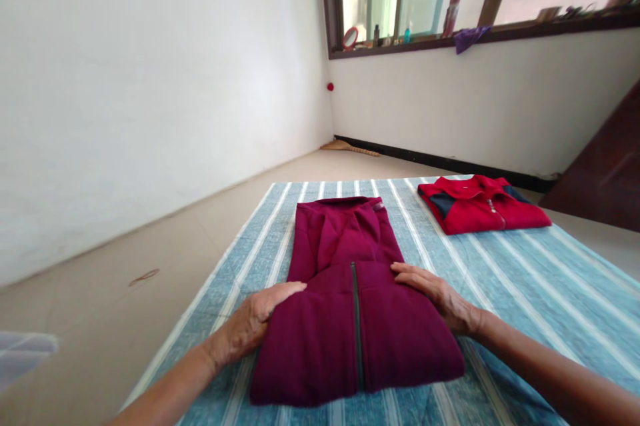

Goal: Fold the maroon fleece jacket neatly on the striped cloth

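A maroon zip-up jacket (320,339) lies folded into a narrow block on a blue-and-white striped cloth (250,246). Its near part is doubled over and looks thick, with a dark zipper down the middle. My left hand (255,316) grips the left side of this doubled part, thumb on top and the other fingers mostly hidden behind the edge. On the right side, my right hand (443,296) holds the fabric with fingers laid over the top edge; its thumb is out of sight. Toward the far end, the maroon cloth is flatter and slightly wrinkled.
A folded red jacket (485,206) with dark shoulder patches lies at the far right of the striped cloth. Tiled floor (125,259) and a white wall are on the left. A broom (350,147) rests in the corner. Several small items stand on the windowsill (415,46).
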### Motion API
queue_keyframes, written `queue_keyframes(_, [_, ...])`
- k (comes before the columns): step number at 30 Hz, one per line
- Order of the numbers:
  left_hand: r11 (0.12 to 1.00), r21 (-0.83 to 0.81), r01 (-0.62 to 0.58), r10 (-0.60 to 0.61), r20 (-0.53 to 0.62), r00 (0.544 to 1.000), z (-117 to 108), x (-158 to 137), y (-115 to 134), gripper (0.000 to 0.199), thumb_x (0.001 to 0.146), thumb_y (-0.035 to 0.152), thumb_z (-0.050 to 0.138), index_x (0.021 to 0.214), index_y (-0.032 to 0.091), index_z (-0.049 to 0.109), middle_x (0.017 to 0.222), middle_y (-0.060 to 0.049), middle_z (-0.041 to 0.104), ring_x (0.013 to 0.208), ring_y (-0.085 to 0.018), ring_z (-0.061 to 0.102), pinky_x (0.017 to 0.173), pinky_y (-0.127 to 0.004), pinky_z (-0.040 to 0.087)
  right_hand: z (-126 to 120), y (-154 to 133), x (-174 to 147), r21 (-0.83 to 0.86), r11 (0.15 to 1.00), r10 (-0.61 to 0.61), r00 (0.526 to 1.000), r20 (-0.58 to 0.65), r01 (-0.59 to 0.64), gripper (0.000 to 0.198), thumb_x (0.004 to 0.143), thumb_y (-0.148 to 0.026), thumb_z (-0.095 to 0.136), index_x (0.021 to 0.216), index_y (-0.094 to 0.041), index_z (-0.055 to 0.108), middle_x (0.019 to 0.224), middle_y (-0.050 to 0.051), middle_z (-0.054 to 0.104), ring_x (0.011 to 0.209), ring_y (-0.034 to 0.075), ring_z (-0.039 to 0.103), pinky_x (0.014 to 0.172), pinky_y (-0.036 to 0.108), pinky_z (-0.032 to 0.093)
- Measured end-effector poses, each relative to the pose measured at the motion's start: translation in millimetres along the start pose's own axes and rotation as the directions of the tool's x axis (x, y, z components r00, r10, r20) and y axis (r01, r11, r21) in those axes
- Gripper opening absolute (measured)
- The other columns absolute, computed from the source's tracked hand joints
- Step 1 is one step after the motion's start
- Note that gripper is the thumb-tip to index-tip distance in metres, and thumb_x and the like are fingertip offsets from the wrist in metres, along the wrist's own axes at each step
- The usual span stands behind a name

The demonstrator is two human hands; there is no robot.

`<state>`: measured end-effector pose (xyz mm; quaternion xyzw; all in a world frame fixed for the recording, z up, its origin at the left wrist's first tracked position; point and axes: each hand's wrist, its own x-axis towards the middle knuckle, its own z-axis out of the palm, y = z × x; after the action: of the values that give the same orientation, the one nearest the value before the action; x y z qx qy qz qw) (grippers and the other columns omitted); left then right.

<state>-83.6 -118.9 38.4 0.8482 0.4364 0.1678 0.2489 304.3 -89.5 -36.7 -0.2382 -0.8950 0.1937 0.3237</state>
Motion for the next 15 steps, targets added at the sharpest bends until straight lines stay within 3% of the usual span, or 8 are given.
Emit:
queue_keyframes(3, [0.977,0.151,-0.154,0.165,-0.068,0.984,7,-16,0,0.040,0.088,0.026,0.051,0.128,0.026,0.056,0.130,-0.003,0.059,0.120,-0.021,0.054,0.105,-0.032,0.041,-4,-12,-2,-0.005,1.000,0.000,1.000,0.020,0.000,0.041,0.091,-0.034,0.050,0.130,-0.024,0.043,0.138,0.014,0.046,0.129,0.026,0.042,0.104,0.044,0.039])
queue_keyframes(5, [0.965,0.188,-0.185,0.202,-0.079,0.976,13,-29,0,0.043,0.089,0.021,0.047,0.131,0.029,0.053,0.131,-0.003,0.058,0.121,-0.020,0.054,0.106,-0.034,0.040,-4,-23,-9,0.010,1.000,0.025,0.999,0.039,-0.025,0.041,0.091,-0.035,0.051,0.130,-0.025,0.044,0.138,0.014,0.047,0.130,0.027,0.041,0.105,0.046,0.037])
queue_keyframes(10, [0.992,0.091,-0.089,0.090,-0.010,0.996,21,-60,9,0.049,0.087,0.025,0.051,0.133,0.039,0.049,0.132,0.002,0.057,0.120,-0.024,0.054,0.107,-0.039,0.040,3,-45,-42,0.101,0.986,0.128,0.989,0.080,-0.136,0.047,0.087,-0.046,0.054,0.131,-0.029,0.049,0.134,0.011,0.052,0.128,0.032,0.043,0.106,0.052,0.034])
queue_keyframes(15, [0.987,-0.137,0.081,-0.075,0.049,0.996,20,-71,36,0.039,0.081,0.036,0.059,0.120,0.036,0.062,0.118,0.001,0.067,0.108,-0.026,0.062,0.097,-0.034,0.048,1,-60,-58,0.145,0.961,0.222,0.969,0.108,-0.236,0.044,0.091,-0.049,0.042,0.130,-0.033,0.052,0.119,0.008,0.063,0.109,0.029,0.059,0.092,0.044,0.049])
